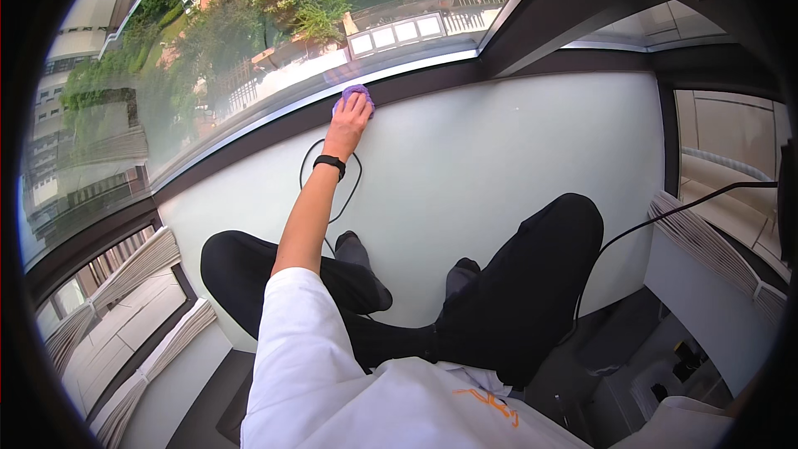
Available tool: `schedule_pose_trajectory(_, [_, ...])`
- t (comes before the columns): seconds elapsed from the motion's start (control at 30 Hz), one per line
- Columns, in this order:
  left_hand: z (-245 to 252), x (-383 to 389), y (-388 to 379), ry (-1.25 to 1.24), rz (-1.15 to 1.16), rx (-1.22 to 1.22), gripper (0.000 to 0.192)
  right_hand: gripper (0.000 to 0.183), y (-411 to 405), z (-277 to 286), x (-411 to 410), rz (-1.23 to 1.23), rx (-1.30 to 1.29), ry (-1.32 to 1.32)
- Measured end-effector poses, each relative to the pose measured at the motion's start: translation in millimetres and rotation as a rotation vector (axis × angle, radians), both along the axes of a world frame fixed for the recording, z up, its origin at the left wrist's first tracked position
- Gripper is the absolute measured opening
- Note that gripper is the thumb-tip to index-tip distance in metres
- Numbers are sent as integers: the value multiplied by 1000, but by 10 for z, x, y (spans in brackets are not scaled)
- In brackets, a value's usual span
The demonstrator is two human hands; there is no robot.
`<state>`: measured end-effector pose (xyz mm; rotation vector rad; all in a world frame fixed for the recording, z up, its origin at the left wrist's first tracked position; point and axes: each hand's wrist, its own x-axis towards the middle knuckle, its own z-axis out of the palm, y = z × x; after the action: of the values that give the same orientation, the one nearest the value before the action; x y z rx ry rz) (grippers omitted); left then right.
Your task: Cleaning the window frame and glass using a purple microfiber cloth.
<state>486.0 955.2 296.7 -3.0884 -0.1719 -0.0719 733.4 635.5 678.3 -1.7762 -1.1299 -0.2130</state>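
Observation:
My left hand, with a black wristband on the wrist, grips a crumpled purple cloth. The cloth is pressed against the dark window frame, where the frame meets the white windowsill. Much of the cloth is hidden under my fingers. Just above it rises the large window pane, with a faint purple reflection in the glass. My right hand is out of view; only the right sleeve shows at the lower right.
My bent legs and socked feet rest on the sill. A thin black cable loops below my left forearm; another black cable runs along the right. Gathered pleated blinds hang at both sides. Trees and buildings show outside.

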Motion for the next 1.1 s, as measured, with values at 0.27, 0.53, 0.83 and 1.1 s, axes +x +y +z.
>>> schedule_pose_trajectory(0.27, [904,-465,493,175,-98,-138,45,18,363,37,-253,133,45,-90])
schedule_pose_trajectory(0.53, [1743,-2133,1741,524,668,-559,35,17,993,263,-630,334,-9,-264])
schedule_pose_trajectory(0.83, [462,-4664,1186,519,1310,-725,72,55,2068,-2575,-1321,765,-845,-573])
schedule_pose_trajectory(1.1, [-655,-4923,57,347,1657,-379,74,49,2680,-3442,-1430,751,-765,-721])
